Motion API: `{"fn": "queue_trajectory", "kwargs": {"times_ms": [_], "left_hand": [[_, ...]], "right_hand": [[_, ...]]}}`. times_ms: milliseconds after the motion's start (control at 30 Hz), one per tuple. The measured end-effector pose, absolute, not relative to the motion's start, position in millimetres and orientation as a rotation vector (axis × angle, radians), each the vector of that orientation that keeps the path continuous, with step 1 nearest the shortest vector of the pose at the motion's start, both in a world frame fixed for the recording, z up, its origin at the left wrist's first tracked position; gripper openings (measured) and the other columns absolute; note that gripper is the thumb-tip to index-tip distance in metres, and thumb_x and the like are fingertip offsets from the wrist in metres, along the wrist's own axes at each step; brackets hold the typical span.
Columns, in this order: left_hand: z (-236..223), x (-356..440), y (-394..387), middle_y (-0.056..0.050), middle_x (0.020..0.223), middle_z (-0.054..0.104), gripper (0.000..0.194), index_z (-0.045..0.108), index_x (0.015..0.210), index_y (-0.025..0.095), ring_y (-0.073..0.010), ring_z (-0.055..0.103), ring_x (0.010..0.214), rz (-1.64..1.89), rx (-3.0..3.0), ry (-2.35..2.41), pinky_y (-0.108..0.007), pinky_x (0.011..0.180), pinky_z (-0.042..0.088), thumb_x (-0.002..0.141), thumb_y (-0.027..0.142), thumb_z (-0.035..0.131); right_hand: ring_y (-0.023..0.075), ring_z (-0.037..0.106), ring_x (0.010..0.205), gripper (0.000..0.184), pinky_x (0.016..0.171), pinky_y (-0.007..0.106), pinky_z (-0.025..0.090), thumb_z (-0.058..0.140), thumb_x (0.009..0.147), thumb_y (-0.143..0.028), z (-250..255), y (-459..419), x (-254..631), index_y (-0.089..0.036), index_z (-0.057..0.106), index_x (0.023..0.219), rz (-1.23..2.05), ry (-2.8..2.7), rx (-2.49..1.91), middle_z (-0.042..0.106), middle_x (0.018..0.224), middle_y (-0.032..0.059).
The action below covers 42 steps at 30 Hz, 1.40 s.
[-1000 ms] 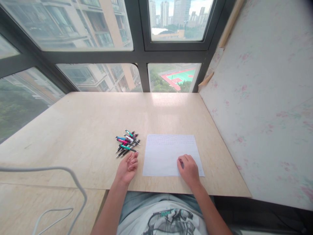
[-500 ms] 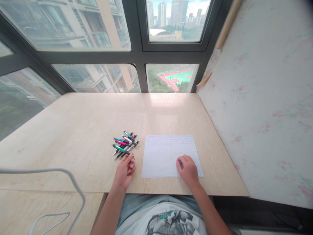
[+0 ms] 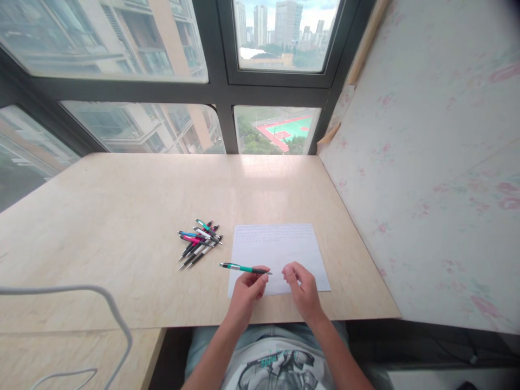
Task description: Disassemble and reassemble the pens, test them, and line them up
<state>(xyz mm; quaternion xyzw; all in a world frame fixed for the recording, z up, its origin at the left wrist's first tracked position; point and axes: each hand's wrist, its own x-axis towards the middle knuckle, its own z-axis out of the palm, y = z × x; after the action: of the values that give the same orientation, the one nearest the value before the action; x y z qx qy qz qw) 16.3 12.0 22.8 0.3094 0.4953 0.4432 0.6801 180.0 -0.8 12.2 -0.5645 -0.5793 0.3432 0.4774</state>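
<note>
A green pen (image 3: 239, 267) with a black grip lies between the fingers of my left hand (image 3: 248, 287), its metal tip pointing right. That hand is over the lower left of a white sheet of paper (image 3: 260, 254), which bears lines of writing along its top. My right hand (image 3: 301, 284) is just right of the pen's tip, above the paper, fingers curled together. Whether anything is inside that curl I cannot make out. Left of the paper is a loose pile of pens (image 3: 201, 244) in black, white, pink, blue and green.
The pale wooden table (image 3: 142, 206) reaches back to dark-framed windows (image 3: 219, 92). A flower-patterned wall (image 3: 426, 162) borders it on the right. At the lower left, a grey-white cable (image 3: 116, 306) loops over the table.
My left hand has lifted the green pen off the pile and carried it right, over the paper. My right hand stays near the paper's lower right. The view has shifted slightly.
</note>
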Motion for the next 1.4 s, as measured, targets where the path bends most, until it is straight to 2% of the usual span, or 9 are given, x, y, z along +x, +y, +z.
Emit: {"fn": "queue_trajectory", "kwargs": {"times_ms": [100, 233, 400, 567, 900, 1067, 1167, 1267, 1400], "left_hand": [[20.5, 25.2, 9.2, 0.002, 0.06, 0.053, 0.034, 0.074, 0.091, 0.015, -0.0088, 0.038, 0.052, 0.961, 0.732, 1.12, -0.022, 0.047, 0.025, 0.066, 0.037, 0.08], [19.3, 27.0, 6.6, 0.001, 0.059, 0.055, 0.035, 0.075, 0.09, 0.013, -0.0088, 0.037, 0.053, 0.944, 0.768, 1.107, -0.021, 0.049, 0.026, 0.067, 0.038, 0.08], [20.9, 28.5, 6.2, -0.001, 0.063, 0.058, 0.031, 0.076, 0.088, 0.012, -0.0088, 0.038, 0.055, 0.92, 0.828, 1.042, -0.021, 0.049, 0.026, 0.07, 0.037, 0.079], [17.0, 24.7, 6.4, 0.0, 0.068, 0.06, 0.038, 0.071, 0.1, 0.015, -0.008, 0.042, 0.054, 0.971, 0.768, 1.066, -0.02, 0.049, 0.029, 0.071, 0.038, 0.079], [20.2, 22.0, 14.4, -0.003, 0.064, 0.066, 0.031, 0.072, 0.092, 0.014, -0.0132, 0.054, 0.059, 0.984, 0.91, 1.082, -0.024, 0.056, 0.042, 0.076, 0.04, 0.074], [21.7, 29.2, 20.1, -0.003, 0.063, 0.067, 0.032, 0.072, 0.089, 0.013, -0.0138, 0.055, 0.058, 1.034, 0.867, 1.108, -0.025, 0.056, 0.042, 0.075, 0.041, 0.074], [18.7, 32.4, 22.0, -0.004, 0.064, 0.067, 0.033, 0.072, 0.088, 0.013, -0.0138, 0.055, 0.06, 1.056, 0.806, 1.101, -0.024, 0.056, 0.042, 0.075, 0.042, 0.074], [16.1, 32.2, 23.0, -0.004, 0.064, 0.066, 0.033, 0.072, 0.089, 0.012, -0.0131, 0.055, 0.06, 1.058, 0.777, 1.092, -0.024, 0.057, 0.042, 0.075, 0.042, 0.074], [15.7, 28.4, 23.4, -0.003, 0.066, 0.065, 0.034, 0.071, 0.096, 0.013, -0.0133, 0.056, 0.062, 1.041, 0.768, 1.064, -0.024, 0.059, 0.043, 0.075, 0.04, 0.075]], "right_hand": [[0.0133, 0.046, 0.058, 0.039, 0.055, 0.025, 0.036, 0.042, 0.098, -0.044, 12.2, -3.0, 166.5, -0.019, 0.054, 0.069, 1.067, -1.306, -1.328, 0.048, 0.06, -0.0031], [0.0115, 0.037, 0.055, 0.043, 0.052, 0.024, 0.029, 0.048, 0.094, -0.048, 5.1, -2.7, 162.7, -0.02, 0.047, 0.062, 1.136, -1.241, -1.378, 0.038, 0.056, -0.0053], [0.0115, 0.039, 0.053, 0.047, 0.052, 0.025, 0.03, 0.044, 0.096, -0.05, 1.5, -3.6, 163.3, -0.02, 0.048, 0.06, 1.204, -1.238, -1.349, 0.041, 0.054, -0.0046], [0.0124, 0.044, 0.055, 0.043, 0.054, 0.025, 0.034, 0.05, 0.093, -0.05, 3.3, -2.6, 166.4, -0.019, 0.054, 0.063, 1.186, -1.215, -1.375, 0.047, 0.055, -0.0034], [0.0115, 0.042, 0.049, 0.05, 0.05, 0.024, 0.032, 0.045, 0.095, -0.053, -2.2, -0.4, 172.0, -0.018, 0.057, 0.062, 1.288, -1.18, -1.368, 0.048, 0.052, -0.0031], [0.0134, 0.05, 0.057, 0.041, 0.056, 0.026, 0.037, 0.048, 0.096, -0.043, 4.7, 2.4, 175.4, -0.018, 0.061, 0.066, 1.025, -1.33, -1.382, 0.056, 0.059, -0.0002], [0.0149, 0.055, 0.065, 0.025, 0.061, 0.026, 0.042, 0.054, 0.093, -0.033, 9.6, 4.6, 176.8, -0.019, 0.066, 0.076, 0.87, -1.438, -1.342, 0.063, 0.07, 0.0017], [0.0162, 0.059, 0.072, 0.011, 0.063, 0.027, 0.046, 0.059, 0.088, -0.027, 11.0, 6.3, 176.8, -0.02, 0.067, 0.085, 0.843, -1.424, -1.306, 0.066, 0.079, 0.0027], [0.0166, 0.06, 0.073, 0.008, 0.062, 0.027, 0.048, 0.061, 0.086, -0.025, 8.2, 6.3, 177.8, -0.021, 0.067, 0.086, 0.885, -1.367, -1.311, 0.067, 0.081, 0.0027]]}}
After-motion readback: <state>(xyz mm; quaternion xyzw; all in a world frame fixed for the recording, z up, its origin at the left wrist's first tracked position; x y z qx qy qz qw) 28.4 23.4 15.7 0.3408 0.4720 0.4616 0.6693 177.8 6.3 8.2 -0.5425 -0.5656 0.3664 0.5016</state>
